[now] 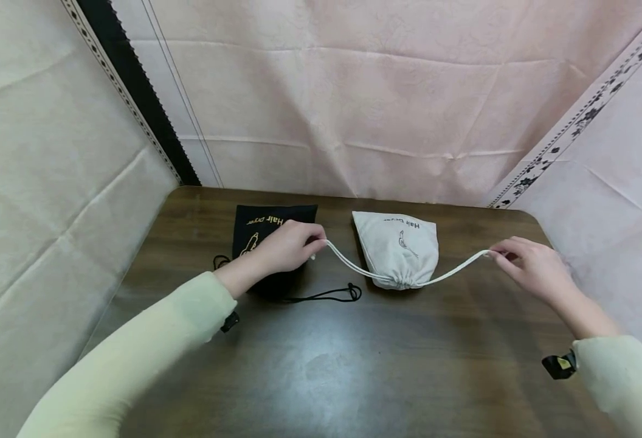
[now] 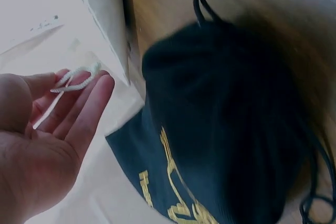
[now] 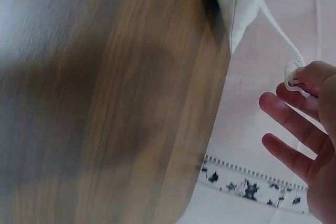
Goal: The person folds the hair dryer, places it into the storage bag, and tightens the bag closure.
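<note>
A white drawstring bag [image 1: 400, 246] printed "Hair Dryer" lies on the table, its mouth gathered toward the front. From that mouth a white cord [image 1: 348, 263] runs out to both sides. My left hand [image 1: 293, 246] pinches the cord's left end between thumb and fingers, above the black bag. In the left wrist view a knotted cord loop [image 2: 79, 80] shows at those fingertips. To the right, my right hand [image 1: 534, 267] pinches the other cord end, and the right wrist view shows its small loop [image 3: 294, 77]; the other fingers are spread.
A black drawstring bag [image 1: 244, 228] with gold print lies left of the white one, partly hidden by my left hand. Its black cord [image 1: 326, 295] trails right across the brown wooden table [image 1: 321, 365]. Pale cloth [image 1: 397, 109] hangs behind and at both sides.
</note>
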{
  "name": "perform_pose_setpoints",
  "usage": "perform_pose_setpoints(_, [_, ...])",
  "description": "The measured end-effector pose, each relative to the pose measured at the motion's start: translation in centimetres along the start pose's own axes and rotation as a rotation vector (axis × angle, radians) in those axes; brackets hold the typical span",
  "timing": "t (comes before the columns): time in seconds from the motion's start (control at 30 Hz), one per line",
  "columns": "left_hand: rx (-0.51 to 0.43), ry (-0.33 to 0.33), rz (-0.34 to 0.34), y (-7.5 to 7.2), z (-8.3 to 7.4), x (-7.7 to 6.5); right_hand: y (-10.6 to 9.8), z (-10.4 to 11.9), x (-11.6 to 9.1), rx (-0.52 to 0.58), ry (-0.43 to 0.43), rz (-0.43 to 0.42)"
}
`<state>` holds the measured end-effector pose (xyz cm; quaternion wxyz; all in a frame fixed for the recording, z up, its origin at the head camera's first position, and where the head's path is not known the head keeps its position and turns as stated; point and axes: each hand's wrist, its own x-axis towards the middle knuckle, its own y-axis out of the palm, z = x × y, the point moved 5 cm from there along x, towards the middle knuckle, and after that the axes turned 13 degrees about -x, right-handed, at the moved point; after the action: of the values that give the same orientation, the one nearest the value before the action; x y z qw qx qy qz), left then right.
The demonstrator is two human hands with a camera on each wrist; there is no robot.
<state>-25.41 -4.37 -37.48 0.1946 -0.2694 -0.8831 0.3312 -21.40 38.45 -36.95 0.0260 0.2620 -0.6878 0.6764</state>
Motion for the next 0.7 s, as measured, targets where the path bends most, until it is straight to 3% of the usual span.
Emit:
perform_pose_setpoints(0.2, [0.092, -0.041, -0.02, 2.3, -0.7, 1.6, 0.9, 2.1, 1.0, 0.054, -0.02, 0.003])
perform_pose_setpoints(0.4, [0.155, -0.112, 0.005, 3.9, -1.2, 3.0, 2.2, 3.6, 1.4, 0.082, -0.046, 0.045])
perform_pose_setpoints(0.53, [0.229, -0.171, 0.046, 4.1, -1.6, 3.1, 2.8, 4.3, 1.4, 0.096, -0.046, 0.108])
perform_pose_setpoints(0.7, [0.364, -0.202, 0.075, 3.0, -2.0, 2.4, 2.6, 5.1, 1.6, 0.067, -0.054, 0.179])
